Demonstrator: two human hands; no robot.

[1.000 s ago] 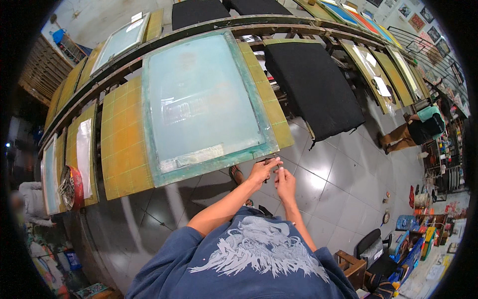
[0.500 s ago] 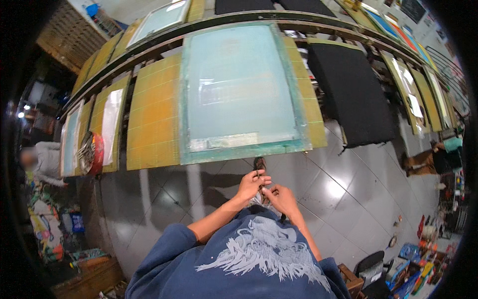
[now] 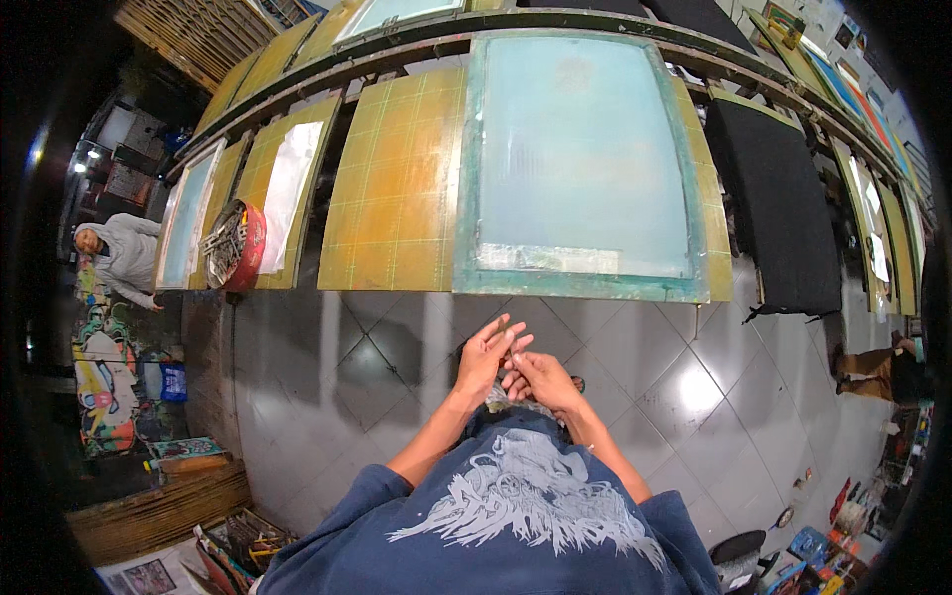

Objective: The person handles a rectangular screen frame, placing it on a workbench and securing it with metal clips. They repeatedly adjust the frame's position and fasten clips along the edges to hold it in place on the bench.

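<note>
**Both hands up at the near edge of the table, big screen right there**

OK quick one. L hand [image 3: 484, 359] is palm-in, fingers long & a bit fanned. R hand [image 3: 543, 382] is curled more, thumb laid over bent fingers. They overlap at the fingertips, so can't tell if either grip is pinching smth tiny, sorry.

Closest thing is the big framed screen [image 3: 585, 164], pale blue mesh w/ teal border, lying on a yellow-olive board [image 3: 392, 188] just beyond the hands. Neither hand touches it afaict. There's a whitish strip [image 3: 550, 260] along its near side.

Boards hang off a long table w/ dark rails [image 3: 407, 46]. To the R: a black cloth-covered slab [image 3: 773, 208]. To the L: white sheet [image 3: 293, 183] & a red round tin [image 3: 256, 248] full of small bits. Person in grey hoodie [image 3: 129, 253] far L. Grey tiled floor [image 3: 635, 342] below.
</note>
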